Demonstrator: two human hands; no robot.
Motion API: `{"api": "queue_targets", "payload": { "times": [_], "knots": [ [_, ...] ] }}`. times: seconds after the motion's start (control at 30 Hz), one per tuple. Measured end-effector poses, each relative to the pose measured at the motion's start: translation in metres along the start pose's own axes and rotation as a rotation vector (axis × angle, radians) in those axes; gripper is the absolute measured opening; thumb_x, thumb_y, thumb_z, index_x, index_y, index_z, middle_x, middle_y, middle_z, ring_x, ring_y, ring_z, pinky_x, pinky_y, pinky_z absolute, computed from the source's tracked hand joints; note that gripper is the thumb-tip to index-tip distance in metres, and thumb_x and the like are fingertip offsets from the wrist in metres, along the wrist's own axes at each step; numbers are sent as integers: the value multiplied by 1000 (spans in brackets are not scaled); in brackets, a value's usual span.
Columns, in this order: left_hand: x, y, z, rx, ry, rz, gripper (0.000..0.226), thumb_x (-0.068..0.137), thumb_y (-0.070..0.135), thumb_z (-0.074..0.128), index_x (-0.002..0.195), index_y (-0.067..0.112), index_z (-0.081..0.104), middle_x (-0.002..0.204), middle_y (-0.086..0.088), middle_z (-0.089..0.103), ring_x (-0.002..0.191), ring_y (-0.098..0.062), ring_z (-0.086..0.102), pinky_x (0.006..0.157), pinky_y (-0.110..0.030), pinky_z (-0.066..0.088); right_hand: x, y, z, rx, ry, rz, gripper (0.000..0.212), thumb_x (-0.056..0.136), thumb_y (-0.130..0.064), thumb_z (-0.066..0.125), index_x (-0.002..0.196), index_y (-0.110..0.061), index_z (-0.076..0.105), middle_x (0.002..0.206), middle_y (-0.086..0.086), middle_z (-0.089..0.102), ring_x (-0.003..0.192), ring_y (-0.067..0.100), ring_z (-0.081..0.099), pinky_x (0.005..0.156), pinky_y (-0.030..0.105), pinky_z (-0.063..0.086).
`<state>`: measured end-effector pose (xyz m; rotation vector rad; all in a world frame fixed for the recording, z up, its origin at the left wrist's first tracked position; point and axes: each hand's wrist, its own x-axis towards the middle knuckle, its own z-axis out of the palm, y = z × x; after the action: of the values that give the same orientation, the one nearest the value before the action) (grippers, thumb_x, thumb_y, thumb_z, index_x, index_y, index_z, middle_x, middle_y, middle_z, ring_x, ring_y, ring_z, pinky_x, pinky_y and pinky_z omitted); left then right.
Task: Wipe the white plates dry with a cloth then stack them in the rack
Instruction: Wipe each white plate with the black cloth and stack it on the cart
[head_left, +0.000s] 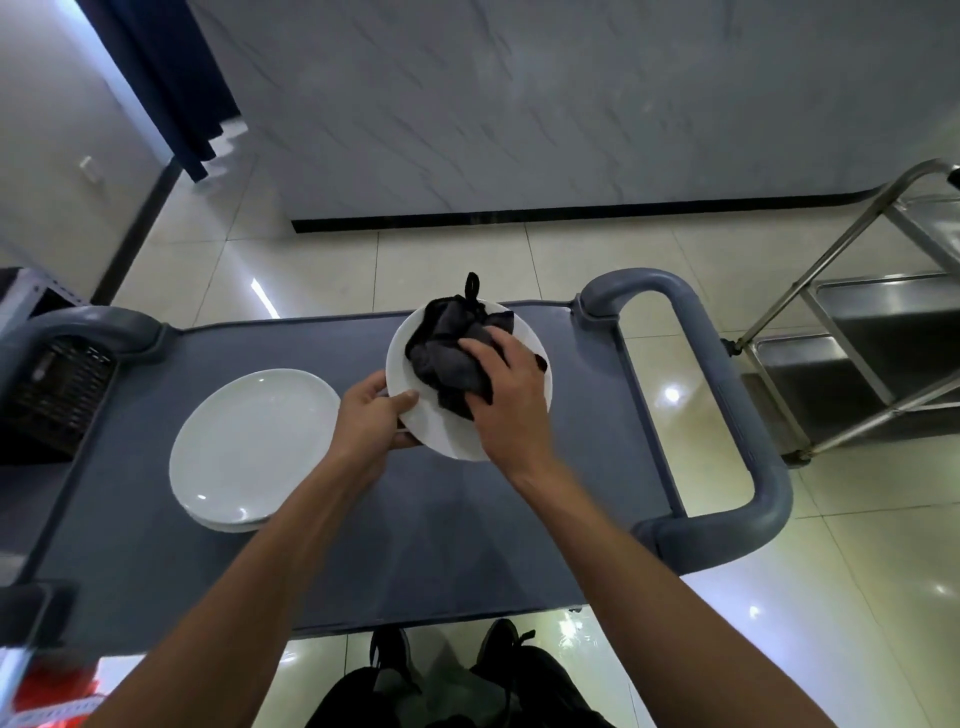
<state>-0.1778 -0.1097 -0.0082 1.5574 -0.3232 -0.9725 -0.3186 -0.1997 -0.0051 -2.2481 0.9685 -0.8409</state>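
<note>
My left hand (375, 413) grips the near-left rim of a white plate (447, 436), thumb on top, and holds it tilted above the grey cart top (426, 545). My right hand (506, 400) presses a crumpled dark cloth (447, 348) onto the plate's face, with the fingers curled over the cloth. A small stack of white plates (254, 447) lies flat on the cart to the left.
The cart has thick grey handles, one at the right (727, 415) and one at the left (88, 322). A dark basket (57, 389) sits at the far left. A steel trolley (872, 322) stands on the tiled floor to the right. My shoes (447, 660) show below the cart's near edge.
</note>
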Motion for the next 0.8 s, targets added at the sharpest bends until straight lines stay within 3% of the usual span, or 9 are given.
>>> {"api": "queue_targets", "payload": {
  "times": [0.1, 0.17, 0.33, 0.63, 0.8],
  "knots": [
    [-7, 4, -6, -25, -14, 13, 25, 92, -2, 60, 105, 15, 73, 94, -11, 77, 80, -31, 75, 59, -37, 60, -9, 9, 9, -135, -204, -75, 61, 98, -49, 47, 154, -31, 35, 166, 2, 19, 154, 24, 8, 124, 44, 10],
    [-11, 6, -10, -27, -9, 22, 25, 91, -3, 62, 106, 12, 74, 95, -14, 77, 83, -34, 75, 61, -39, 60, -13, 13, 9, -113, -284, -92, 59, 101, -53, 30, 157, -38, 23, 168, -5, 5, 155, 16, -8, 125, 45, 4],
    [-20, 10, -8, -35, -50, 44, 29, 87, -6, 62, 108, 10, 74, 97, -17, 76, 83, -38, 74, 63, -42, 60, -28, 14, 5, -230, -243, -230, 53, 102, -38, 41, 155, -36, 33, 167, 1, 18, 155, 26, 7, 119, 48, 19],
    [-32, 9, 2, 22, -142, 57, 32, 90, -8, 60, 107, 15, 72, 96, -12, 77, 84, -35, 75, 62, -39, 60, 10, 2, -4, -352, -242, -340, 55, 104, -32, 38, 156, -41, 23, 167, 0, 15, 155, 28, 7, 118, 55, 18],
    [-36, 8, 0, -8, -120, 68, 35, 87, -7, 63, 112, 15, 73, 99, -12, 77, 82, -33, 74, 62, -39, 59, 28, 8, -11, -358, -120, -232, 55, 101, -27, 44, 153, -41, 32, 166, 1, 22, 153, 28, 14, 118, 51, 18]
  ]
}}
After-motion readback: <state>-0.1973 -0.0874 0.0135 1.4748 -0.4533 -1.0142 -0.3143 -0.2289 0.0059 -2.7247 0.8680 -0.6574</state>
